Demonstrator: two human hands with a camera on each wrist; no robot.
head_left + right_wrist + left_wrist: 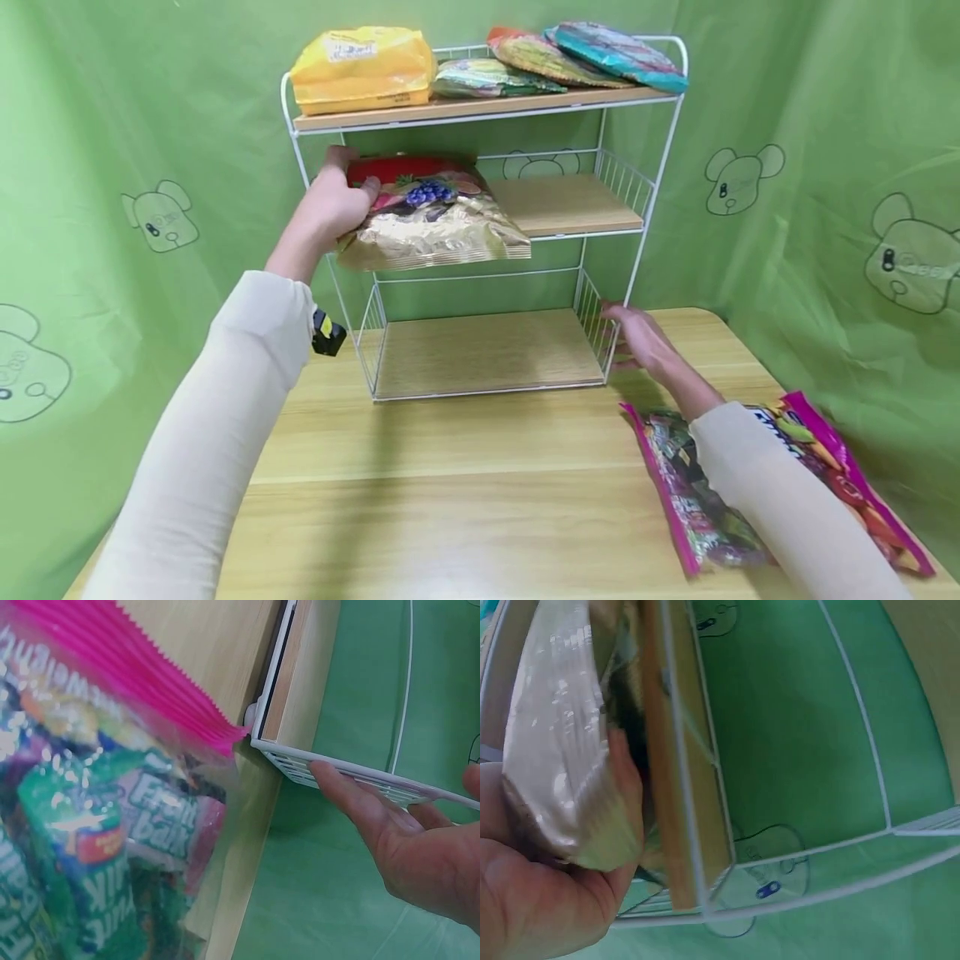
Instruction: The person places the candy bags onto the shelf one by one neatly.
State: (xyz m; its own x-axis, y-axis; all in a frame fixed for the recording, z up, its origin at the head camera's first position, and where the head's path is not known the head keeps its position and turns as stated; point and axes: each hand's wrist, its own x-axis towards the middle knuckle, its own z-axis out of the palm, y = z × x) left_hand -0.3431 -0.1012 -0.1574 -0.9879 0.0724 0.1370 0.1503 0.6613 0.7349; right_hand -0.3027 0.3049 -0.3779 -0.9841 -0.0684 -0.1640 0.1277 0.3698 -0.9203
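Observation:
My left hand [339, 198] grips a red and gold snack bag [435, 217] with a grape picture by its left side. The bag lies at the left of the middle shelf [570, 204], its gold end jutting past the front edge. In the left wrist view, fingers and thumb wrap round the bag's side [559, 742]. My right hand [637, 337] holds the lower right side of the white wire rack [636, 279], thumb over the front post and fingers along the outer wires. In the right wrist view, those fingers [360, 802] lie against the side wires.
On the top shelf [487, 108] are a yellow bag [363, 71], a green and white packet [491, 79], an orange-yellow packet [551, 60] and a blue packet [615, 54]. A pink-edged candy bag [847, 492] lies on the wooden table [465, 517] under my right forearm. Green cloth [817, 100] surrounds the table.

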